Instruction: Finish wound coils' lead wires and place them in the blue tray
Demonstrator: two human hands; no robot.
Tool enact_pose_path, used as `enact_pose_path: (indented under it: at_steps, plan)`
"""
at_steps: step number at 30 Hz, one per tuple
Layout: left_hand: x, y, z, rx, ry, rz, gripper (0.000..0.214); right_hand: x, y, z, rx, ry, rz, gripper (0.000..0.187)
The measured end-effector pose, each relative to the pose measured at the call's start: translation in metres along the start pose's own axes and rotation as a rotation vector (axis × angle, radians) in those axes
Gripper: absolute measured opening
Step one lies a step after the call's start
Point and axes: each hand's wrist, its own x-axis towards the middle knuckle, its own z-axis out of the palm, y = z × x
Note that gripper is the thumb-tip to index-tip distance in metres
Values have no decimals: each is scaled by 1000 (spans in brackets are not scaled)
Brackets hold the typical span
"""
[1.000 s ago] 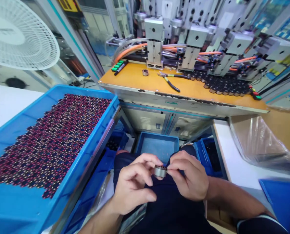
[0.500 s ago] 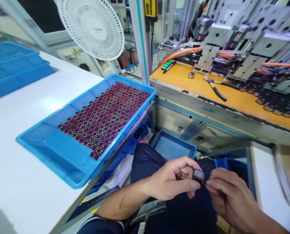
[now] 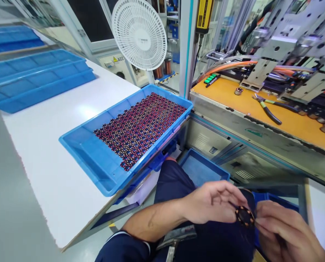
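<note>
Low at the right, over my lap, my left hand [image 3: 214,202] and my right hand [image 3: 285,231] meet on a small round wound coil part [image 3: 244,216], dark with copper-coloured spots round its face. Fingertips of both hands pinch its rim, and its flat face is turned up to me. To the left, a blue tray [image 3: 96,160] overhanging the white table holds several rows of the same dark red parts [image 3: 140,125].
An orange machine bench [image 3: 288,127] at the right carries pliers [image 3: 268,109], a loose round part [image 3: 238,91] and green markers [image 3: 210,78]. A white fan [image 3: 139,32] stands behind. Stacked blue trays [image 3: 34,80] lie far left. Another blue bin [image 3: 203,171] sits below the bench.
The view has swung left, so the tray and bench sit further right. The part in my fingers has turned from edge-on to face-up.
</note>
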Motion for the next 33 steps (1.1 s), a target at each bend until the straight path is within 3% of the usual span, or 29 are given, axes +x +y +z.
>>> enact_pose_path:
  at_steps: [1,3,7,10,16,18,22,24,27,30,33]
  plan:
    - [-1,-2,-1,23,-31,-90,49,0,0,-1,4,-12,10,35]
    - [-2,-8,-3,48,-80,-134,45,-1,1,-2,-25,20,-10,34]
    - [-4,-13,-3,89,8,77,32,0,3,1,-198,164,-131,27]
    - [-5,-10,0,113,35,199,28,5,1,3,-267,226,-93,21]
    - [-6,5,5,63,130,330,28,20,-6,1,-111,211,-112,12]
    - [-3,6,1,15,159,276,29,24,-3,2,-25,228,-172,14]
    - [3,4,-4,54,43,-79,46,24,6,3,86,242,-254,16]
    - [3,4,-2,102,25,-136,36,22,9,3,93,240,-259,16]
    - [0,4,3,179,129,-8,17,20,8,5,35,285,-218,16]
    - [-1,4,5,268,208,126,23,18,5,8,7,349,-88,14]
    - [2,5,5,268,211,254,20,18,3,10,47,383,24,12]
